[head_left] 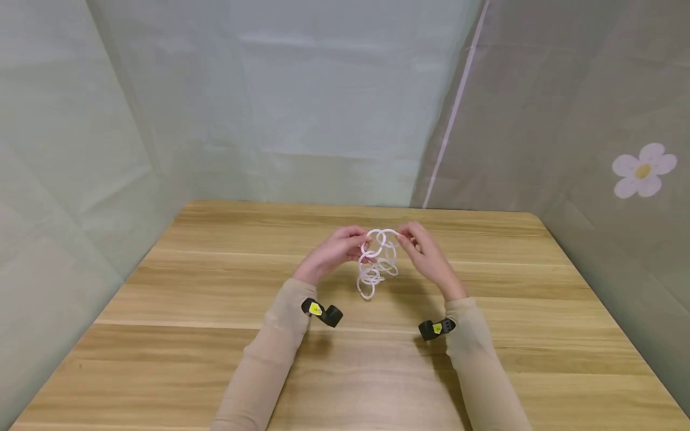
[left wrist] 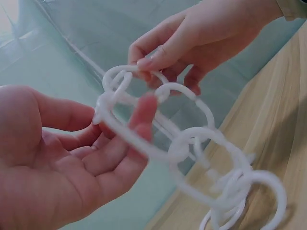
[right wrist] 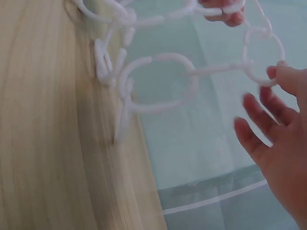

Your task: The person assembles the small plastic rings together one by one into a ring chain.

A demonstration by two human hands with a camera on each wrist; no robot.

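Both hands are pinching the white ring chain [head_left: 377, 260]: left hand [head_left: 334, 251], right hand [head_left: 426, 254]; she's best keeping the top links steady.

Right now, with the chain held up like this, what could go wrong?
The left hand and right hand pinch only the top rings, so the chain might slip and fall on the table. The lower rings hang bunched together; they could tangle if pulled.
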